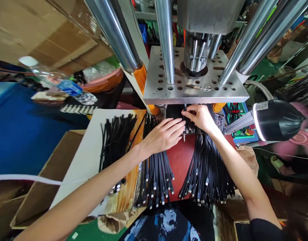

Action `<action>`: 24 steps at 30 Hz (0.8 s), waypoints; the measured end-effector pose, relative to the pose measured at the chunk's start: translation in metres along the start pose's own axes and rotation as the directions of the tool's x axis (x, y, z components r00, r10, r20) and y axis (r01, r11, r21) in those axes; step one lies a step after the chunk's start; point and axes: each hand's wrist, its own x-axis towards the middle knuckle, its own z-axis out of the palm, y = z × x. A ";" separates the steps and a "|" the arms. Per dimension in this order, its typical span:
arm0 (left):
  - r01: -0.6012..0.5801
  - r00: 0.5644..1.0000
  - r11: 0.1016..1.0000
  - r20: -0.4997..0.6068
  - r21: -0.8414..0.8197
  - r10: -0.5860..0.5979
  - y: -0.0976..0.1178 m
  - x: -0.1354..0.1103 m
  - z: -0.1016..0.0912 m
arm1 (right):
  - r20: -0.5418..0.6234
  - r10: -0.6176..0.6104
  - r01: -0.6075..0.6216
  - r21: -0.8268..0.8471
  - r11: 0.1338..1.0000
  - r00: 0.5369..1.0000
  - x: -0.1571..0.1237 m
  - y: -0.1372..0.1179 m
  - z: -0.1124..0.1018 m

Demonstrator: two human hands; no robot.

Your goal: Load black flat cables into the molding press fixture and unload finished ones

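My left hand (165,134) lies flat with its fingers stretched out over a bundle of black cables (156,174), the fingertips at the edge of the mould (191,129) under the press plate. My right hand (199,116) pinches a black cable end (185,108) at the mould slot, just below the perforated steel plate (194,90). A second bundle of black cables (206,174) fans out beneath my right forearm over the red work surface (180,160).
Steel columns (166,40) and a ram rise above the plate. More black cables (116,137) lie on a white sheet (81,160) at left. A black lamp head (277,120) juts in at right. Cardboard boxes (43,187) stand at left, beside a blue surface (18,134).
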 end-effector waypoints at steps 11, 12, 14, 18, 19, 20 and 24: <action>0.158 0.987 0.974 -0.014 0.160 -0.158 0.042 0.009 0.005 | -0.092 0.086 -0.086 0.005 0.996 0.992 -0.008 0.001 0.004; 0.189 0.982 0.969 -0.018 0.162 -0.188 0.048 0.010 0.007 | -0.122 0.047 -0.057 -0.079 0.995 0.991 -0.016 -0.003 0.002; 0.230 0.973 0.960 -0.009 0.158 -0.231 0.055 0.012 0.007 | -0.104 -0.052 0.020 -0.292 0.956 0.993 -0.035 -0.012 -0.001; 0.243 0.968 0.963 0.038 0.120 -0.249 0.050 0.023 0.000 | 0.083 -0.029 0.075 -0.632 0.771 0.996 -0.054 -0.023 -0.004; 0.250 0.966 0.962 0.041 0.110 -0.256 0.044 0.028 -0.003 | 0.093 0.005 0.059 -0.678 0.733 0.996 -0.050 -0.024 -0.003; 0.262 0.963 0.960 0.040 0.103 -0.267 0.038 0.033 -0.005 | 0.089 0.034 0.040 -0.712 0.701 0.995 -0.044 -0.024 -0.001; 0.310 0.949 0.946 0.031 0.092 -0.314 0.008 0.058 -0.008 | 0.048 0.080 -0.015 -0.759 0.650 0.996 -0.003 -0.017 0.007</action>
